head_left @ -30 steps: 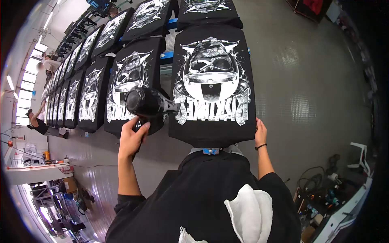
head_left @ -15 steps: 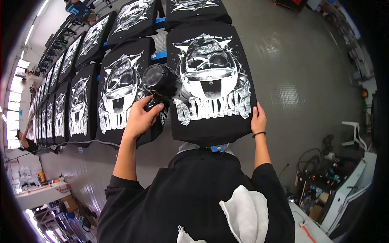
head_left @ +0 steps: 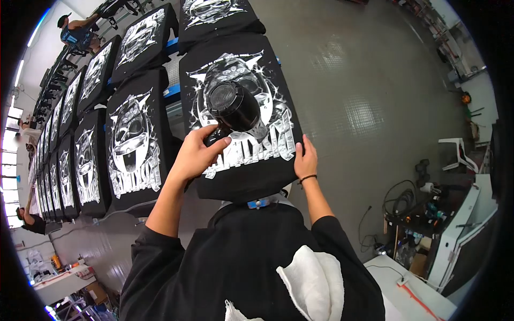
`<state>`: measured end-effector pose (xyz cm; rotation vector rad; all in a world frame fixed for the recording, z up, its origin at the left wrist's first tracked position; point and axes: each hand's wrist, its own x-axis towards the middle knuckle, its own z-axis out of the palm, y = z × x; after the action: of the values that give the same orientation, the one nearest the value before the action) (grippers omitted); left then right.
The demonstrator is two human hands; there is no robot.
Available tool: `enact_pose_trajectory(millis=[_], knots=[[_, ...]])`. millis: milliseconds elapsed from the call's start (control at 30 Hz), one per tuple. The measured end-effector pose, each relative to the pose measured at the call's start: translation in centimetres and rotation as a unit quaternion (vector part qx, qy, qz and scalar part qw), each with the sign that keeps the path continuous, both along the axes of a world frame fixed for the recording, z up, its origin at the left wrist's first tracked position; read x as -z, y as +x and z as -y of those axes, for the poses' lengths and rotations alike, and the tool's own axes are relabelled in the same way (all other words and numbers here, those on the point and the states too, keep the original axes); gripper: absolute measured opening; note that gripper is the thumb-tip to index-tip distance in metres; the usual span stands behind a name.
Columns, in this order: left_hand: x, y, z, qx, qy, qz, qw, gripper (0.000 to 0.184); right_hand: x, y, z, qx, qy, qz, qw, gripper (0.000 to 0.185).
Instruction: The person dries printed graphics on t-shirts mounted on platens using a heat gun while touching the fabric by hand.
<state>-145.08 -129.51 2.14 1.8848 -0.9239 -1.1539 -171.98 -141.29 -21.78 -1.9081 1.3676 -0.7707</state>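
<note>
My left hand (head_left: pixel 198 154) is closed round the handle of a black hair dryer (head_left: pixel 234 107). The dryer's round mesh back faces up, over the white skull-like print of a black T-shirt (head_left: pixel 230 184) stretched on a flat board. Part of the print is hidden behind the dryer. At the shirt's lower right edge rests my right hand (head_left: pixel 307 158), its fingers stretched out along the side and a dark band on the wrist.
Rows of boards carrying similar printed black shirts (head_left: pixel 134 144) run off to the left. A grey cable (head_left: pixel 124 208) hangs along them. Other people (head_left: pixel 77 35) stand beyond the rows. White towels (head_left: pixel 316 278) lie against my clothing. A white table (head_left: pixel 407 289) stands behind at the right.
The hair dryer in my left hand has moved from the shirt's left side to over its print. My right hand stays at the shirt's right edge. The whole view has shifted.
</note>
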Motion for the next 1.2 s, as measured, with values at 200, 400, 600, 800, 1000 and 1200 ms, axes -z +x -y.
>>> enact_pose_trajectory(millis=[200,400,600,800,1000,1200], knots=[[0.5,-4.5,5.6,0.013,-0.017,0.047,0.999,0.037,0.3,-0.7,0.0,-0.009,-0.036,0.064,0.997,0.051],[-1.0,-7.5,3.3,-0.030,0.030,0.050,0.998,0.043,0.4,-3.3,2.0,-0.030,-0.024,0.036,0.999,0.052],[-0.9,-9.1,-0.5,-0.142,0.028,0.071,0.987,0.037,0.8,-3.7,4.5,-0.117,-0.034,0.038,0.992,0.051],[-1.6,-11.2,-3.8,-0.197,0.031,0.045,0.979,0.034,0.9,-2.3,4.7,-0.165,-0.029,0.004,0.986,0.051],[-1.0,-10.3,-5.0,-0.237,0.020,0.102,0.966,0.032,1.4,-2.0,3.8,-0.189,-0.019,-0.001,0.982,0.056],[-1.1,-8.4,-7.7,-0.221,0.014,0.040,0.974,0.033,1.5,-2.3,3.1,-0.156,-0.027,-0.015,0.987,0.057]])
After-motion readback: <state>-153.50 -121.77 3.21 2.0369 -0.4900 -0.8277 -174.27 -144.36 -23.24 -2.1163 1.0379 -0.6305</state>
